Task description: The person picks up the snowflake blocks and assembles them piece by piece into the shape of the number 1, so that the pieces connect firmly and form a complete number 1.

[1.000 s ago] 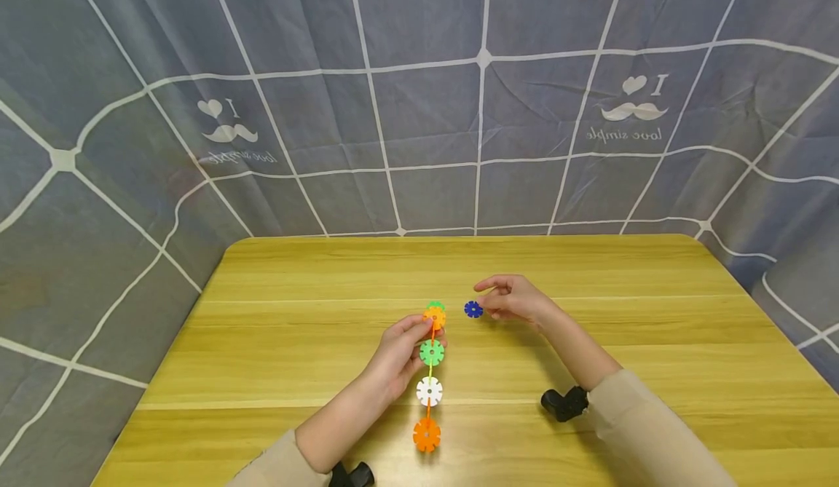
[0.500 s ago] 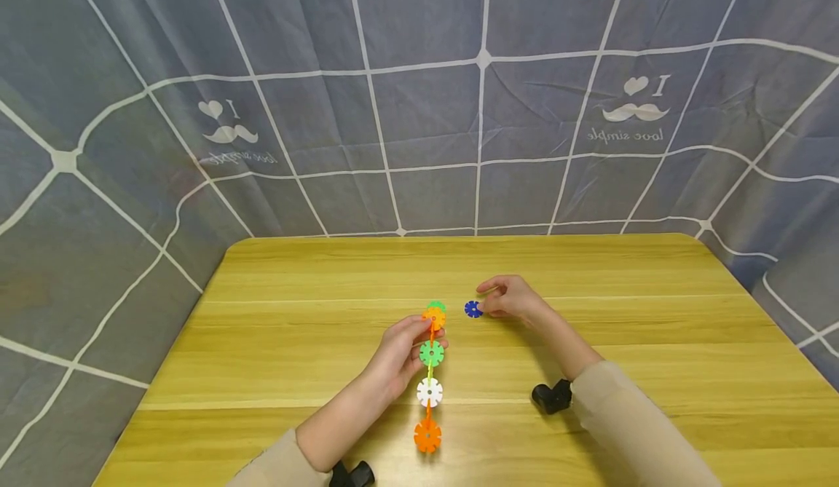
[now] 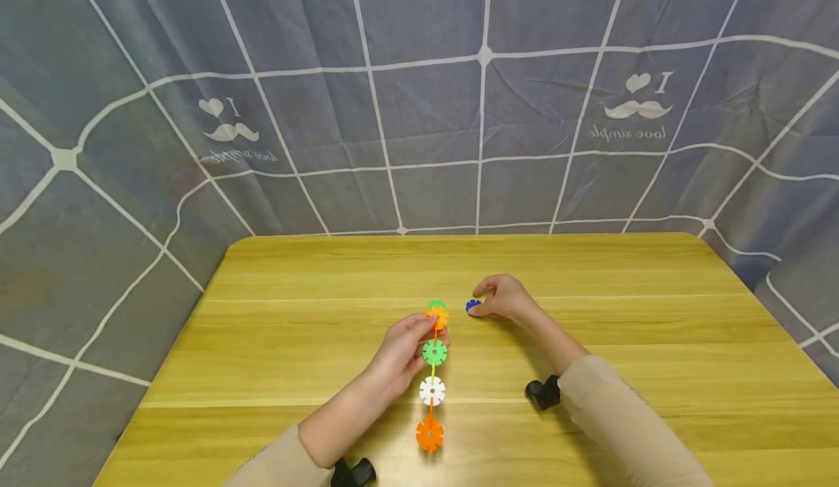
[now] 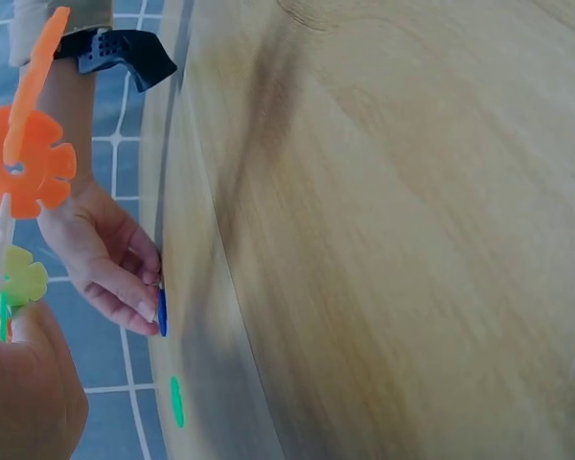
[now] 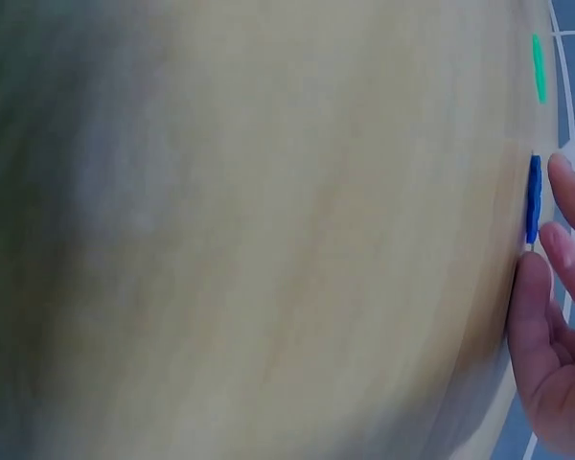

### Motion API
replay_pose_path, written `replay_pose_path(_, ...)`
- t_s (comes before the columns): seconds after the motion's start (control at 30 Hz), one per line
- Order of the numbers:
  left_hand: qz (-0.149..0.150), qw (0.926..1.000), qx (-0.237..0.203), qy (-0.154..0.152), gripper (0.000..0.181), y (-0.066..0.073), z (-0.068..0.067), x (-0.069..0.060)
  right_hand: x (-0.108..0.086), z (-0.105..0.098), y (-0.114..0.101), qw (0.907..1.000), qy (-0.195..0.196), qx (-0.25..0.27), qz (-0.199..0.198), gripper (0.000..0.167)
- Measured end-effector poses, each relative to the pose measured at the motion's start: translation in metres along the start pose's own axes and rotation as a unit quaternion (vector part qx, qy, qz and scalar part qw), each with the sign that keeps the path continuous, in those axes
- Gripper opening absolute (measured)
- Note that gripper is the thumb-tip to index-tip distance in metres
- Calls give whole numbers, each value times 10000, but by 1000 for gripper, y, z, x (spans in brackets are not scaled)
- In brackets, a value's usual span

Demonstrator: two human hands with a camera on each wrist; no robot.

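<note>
My left hand [image 3: 401,354] pinches the far end of a chain of notched snowflake discs [image 3: 430,434], between thumb and fingers at a light-orange disc [image 3: 440,317]. Toward me the chain carries a green disc [image 3: 435,352] and a white disc [image 3: 432,391], joined by discs seen edge-on. A blue disc [image 5: 534,199] lies flat on the table. Over it is my right hand [image 3: 506,299], its thumb overlapping the disc and its fingers spread apart in the right wrist view. A loose green disc [image 4: 177,402] lies flat nearby, partly hidden behind the chain in the head view.
The wooden table [image 3: 295,276] ends at a grey curtain [image 3: 432,130] with white lines. Black wrist mounts [image 3: 542,394] sit below both forearms, near the beige sleeves.
My right hand has moved slightly left and nearer, so its thumb now covers part of the blue disc. The left hand and its chain have stayed almost still.
</note>
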State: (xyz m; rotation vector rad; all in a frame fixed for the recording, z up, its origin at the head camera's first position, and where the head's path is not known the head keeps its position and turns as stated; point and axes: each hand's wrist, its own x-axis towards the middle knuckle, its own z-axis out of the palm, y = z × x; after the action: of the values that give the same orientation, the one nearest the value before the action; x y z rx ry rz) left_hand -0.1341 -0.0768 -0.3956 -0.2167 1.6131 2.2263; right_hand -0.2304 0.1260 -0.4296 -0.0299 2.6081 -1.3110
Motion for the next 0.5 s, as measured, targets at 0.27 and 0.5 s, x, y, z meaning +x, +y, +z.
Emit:
replay_pose_path(0.27, 17, 10000, -28, -26, 16, -3, 0, 1, -1, 3, -3, 9989, 108, -450, 12, 28)
replay_pose_path(0.5, 4, 10000, -7, -8, 19, -4, 0, 2, 0, 3, -5, 9993, 4, -358, 91, 31)
